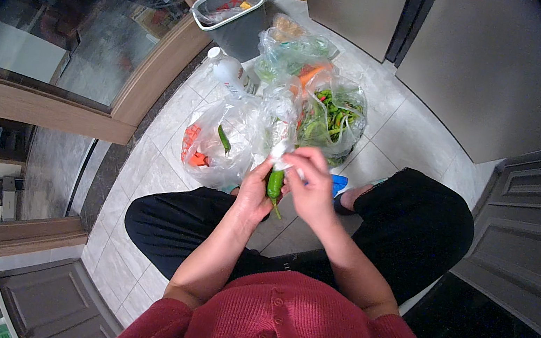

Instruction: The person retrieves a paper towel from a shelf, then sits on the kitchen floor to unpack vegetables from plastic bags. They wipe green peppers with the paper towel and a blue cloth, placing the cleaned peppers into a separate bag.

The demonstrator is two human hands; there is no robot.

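Note:
My left hand (254, 193) is closed around a green chili pepper (275, 184), its stem pointing down towards me. With its fingers my right hand (311, 183) pinches a white paper or cloth wipe (281, 152) at the pepper's upper end; the wipe is slightly blurred. Left of the hands, another green chili pepper (224, 139) lies in an open clear plastic bag (233, 171) with red print. Beyond my hands a second clear bag (359, 125) holds many small green and some red chilies (335, 113).
Behind the bags stand a white-capped plastic bottle (232, 74) and a grey waste bin (234, 30) with a white rim. More plastic bags (295, 48) hold produce and something orange. A blue object (338, 184) lies near my right foot. Cabinet doors (482, 70) and a wooden-framed glass door (156, 71) border the tiled floor.

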